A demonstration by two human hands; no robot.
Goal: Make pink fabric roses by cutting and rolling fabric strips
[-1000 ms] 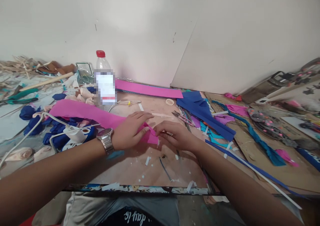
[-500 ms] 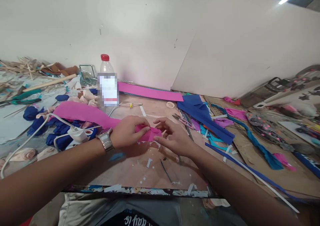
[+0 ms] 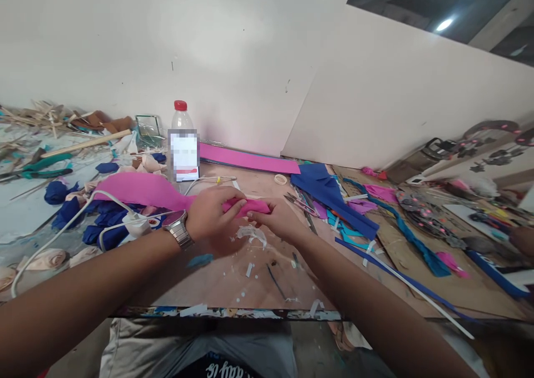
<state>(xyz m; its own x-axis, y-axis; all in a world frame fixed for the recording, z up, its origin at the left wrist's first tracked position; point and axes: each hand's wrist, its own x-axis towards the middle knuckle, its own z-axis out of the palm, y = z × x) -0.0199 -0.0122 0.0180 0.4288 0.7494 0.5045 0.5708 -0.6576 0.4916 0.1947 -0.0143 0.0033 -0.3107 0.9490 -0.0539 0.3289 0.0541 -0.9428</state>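
Observation:
A long pink strip of fabric or paper (image 3: 137, 189) stretches from the left, over blue bundles, to both hands at the middle of the table. My left hand (image 3: 214, 211), with a metal watch on the wrist, is closed on the strip with the thumb pressing on top. My right hand (image 3: 277, 217) pinches the strip's right end, which is gathered into folds between the hands. I cannot tell whether the strip is cloth or paper. Just below the hands, a whitish smear (image 3: 252, 235) marks the tabletop.
A phone (image 3: 184, 158) leans on a red-capped bottle (image 3: 181, 116). Scissors (image 3: 301, 204), a tape ring (image 3: 281, 179) and blue strips (image 3: 329, 194) lie to the right. A white cable (image 3: 54, 244) loops over blue and cream rolled bundles on the left. Green-handled pliers (image 3: 48, 166) lie farther left.
My right fingers, spread beside the strip's end before, have closed on it. The strip's end is more narrowly folded now. The view has shifted slightly to the right.

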